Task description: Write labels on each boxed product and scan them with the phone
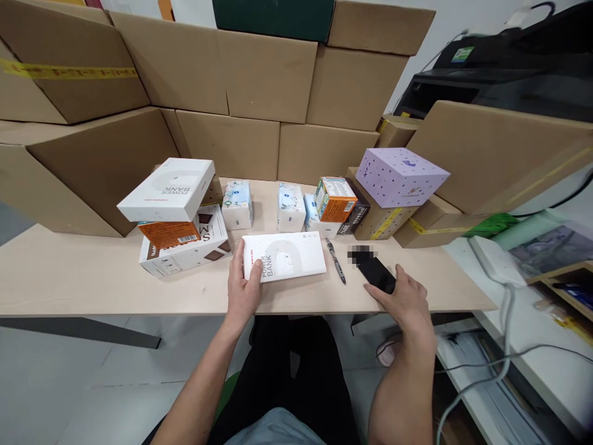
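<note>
My left hand (243,284) grips the left end of a flat white box (286,256) printed "POWER BANK", which lies on the light wooden table (92,275). My right hand (406,301) rests on the near end of a black phone (377,272) at the table's front edge, fingers curled over it. A pen (336,261) lies between the white box and the phone.
A stack of boxes (178,216) topped by another white power bank box stands at the left. Small tissue packs (291,206), an orange carton (334,199) and a lilac box (399,176) sit behind. Large cardboard cartons (266,80) wall the back. Cables and a shelf are at right.
</note>
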`<state>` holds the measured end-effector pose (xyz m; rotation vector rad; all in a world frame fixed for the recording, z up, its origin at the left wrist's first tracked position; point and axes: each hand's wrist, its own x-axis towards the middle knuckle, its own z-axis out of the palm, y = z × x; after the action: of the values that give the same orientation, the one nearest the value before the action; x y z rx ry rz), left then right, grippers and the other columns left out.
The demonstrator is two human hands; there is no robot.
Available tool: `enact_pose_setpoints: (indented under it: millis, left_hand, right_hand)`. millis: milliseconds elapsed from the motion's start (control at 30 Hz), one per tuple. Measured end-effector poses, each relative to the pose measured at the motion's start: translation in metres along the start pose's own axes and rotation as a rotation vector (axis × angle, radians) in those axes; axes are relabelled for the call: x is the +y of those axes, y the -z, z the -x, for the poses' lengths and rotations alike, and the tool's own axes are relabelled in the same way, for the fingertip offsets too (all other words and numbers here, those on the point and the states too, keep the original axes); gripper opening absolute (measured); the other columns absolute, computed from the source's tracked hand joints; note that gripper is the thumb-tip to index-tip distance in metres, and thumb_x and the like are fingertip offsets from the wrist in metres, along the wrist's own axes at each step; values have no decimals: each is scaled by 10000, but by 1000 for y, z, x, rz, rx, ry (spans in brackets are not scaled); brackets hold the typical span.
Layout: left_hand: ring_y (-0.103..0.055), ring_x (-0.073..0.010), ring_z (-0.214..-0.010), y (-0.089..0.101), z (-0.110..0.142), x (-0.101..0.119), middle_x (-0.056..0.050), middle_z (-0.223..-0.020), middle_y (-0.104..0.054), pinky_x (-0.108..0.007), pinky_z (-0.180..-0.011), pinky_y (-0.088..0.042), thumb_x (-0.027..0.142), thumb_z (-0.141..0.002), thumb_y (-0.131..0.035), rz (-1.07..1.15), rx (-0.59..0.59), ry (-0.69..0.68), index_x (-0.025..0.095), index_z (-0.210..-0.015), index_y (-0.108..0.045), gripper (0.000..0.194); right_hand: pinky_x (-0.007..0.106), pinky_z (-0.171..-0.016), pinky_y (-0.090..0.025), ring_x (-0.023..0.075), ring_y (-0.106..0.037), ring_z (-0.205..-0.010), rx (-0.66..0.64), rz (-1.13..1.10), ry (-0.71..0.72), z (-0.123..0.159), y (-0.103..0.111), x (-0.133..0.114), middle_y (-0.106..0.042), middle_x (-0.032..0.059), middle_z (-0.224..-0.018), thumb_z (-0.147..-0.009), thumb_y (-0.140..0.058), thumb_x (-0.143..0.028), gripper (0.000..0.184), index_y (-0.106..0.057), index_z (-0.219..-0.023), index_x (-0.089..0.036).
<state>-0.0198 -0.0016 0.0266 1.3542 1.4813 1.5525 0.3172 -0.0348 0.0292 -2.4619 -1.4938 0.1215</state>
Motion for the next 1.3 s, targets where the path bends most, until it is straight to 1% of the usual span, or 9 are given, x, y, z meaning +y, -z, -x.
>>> enact_pose_setpoints:
  millis: [67, 133, 333, 500, 667, 767, 933, 1067, 1300]
  left_hand:
    - [-317, -262, -1479, 0, 0, 0, -52, -1596, -355, -423, -1221, -278, 439, -922, -582, -7, -6, 13, 293, -1507, -375, 637]
    - [-324, -265, -1476, 0, 0, 1, -55, -1592, -361, -428, -1219, -283, 443, -921, -584, -14, -5, 12, 292, -1506, -378, 639]
    - [-330, -268, -1472, 0, 1, 0, -62, -1585, -372, -432, -1216, -289, 450, -919, -580, -27, 4, -4, 285, -1505, -379, 641]
    - [-330, -262, -1473, -1, 0, -3, -63, -1582, -379, -428, -1224, -268, 437, -916, -585, -27, 12, -22, 278, -1496, -396, 630]
    - [-328, -259, -1475, 0, 0, -5, -58, -1587, -374, -432, -1229, -254, 426, -915, -593, -6, 11, -18, 284, -1494, -398, 627]
    - [-320, -258, -1478, 0, 0, -4, -55, -1588, -373, -432, -1230, -252, 428, -912, -597, -8, 9, -15, 287, -1495, -398, 631]
    - [-331, -260, -1474, -1, 1, -1, -70, -1590, -368, -431, -1230, -253, 443, -918, -583, -21, 9, -8, 266, -1499, -393, 636]
    - [-317, -262, -1481, -1, 2, 2, -71, -1594, -361, -426, -1227, -259, 454, -923, -572, -33, 8, -4, 263, -1498, -393, 632]
    - [-318, -258, -1480, 0, 1, -1, -72, -1598, -354, -430, -1228, -254, 449, -927, -569, -48, 3, -20, 268, -1504, -383, 633]
  right_hand:
    - [476, -1063, -390, 410, -431, -1339, -58, -44, 22, -7, -1, 6, -511, 240, -1431, -816, -604, -591, 918, -340, -1513, -56]
    - [440, -1065, -401, 376, -472, -1319, -65, -80, 47, -11, -3, 6, -533, 226, -1420, -838, -595, -548, 847, -381, -1494, -56]
    - [437, -984, -459, 361, -580, -1181, 23, -72, 89, -7, -4, -5, -633, 227, -1256, -830, -637, -472, 786, -420, -1475, -78]
    - [486, -956, -476, 361, -605, -1092, 229, -147, 144, 6, -12, -8, -644, 229, -1183, -799, -659, -456, 759, -469, -1427, -74]
    - [487, -1029, -452, 319, -558, -1187, 550, -274, 344, 27, -23, -17, -603, 202, -1247, -883, -583, -477, 582, -545, -1344, -123]
    - [483, -1037, -461, 302, -549, -1219, 653, -308, 447, 43, -23, -33, -567, 186, -1289, -904, -601, -425, 473, -578, -1304, -175]
    - [501, -991, -507, 303, -547, -1244, 699, -384, 605, 62, -22, -64, -498, 165, -1361, -894, -649, -320, 372, -598, -1254, -244]
    - [492, -978, -525, 309, -528, -1278, 716, -437, 723, 70, -23, -81, -474, 158, -1388, -868, -681, -222, 375, -604, -1232, -264]
    - [517, -969, -529, 320, -525, -1278, 704, -470, 779, 71, -26, -94, -462, 151, -1402, -854, -693, -201, 415, -596, -1250, -281]
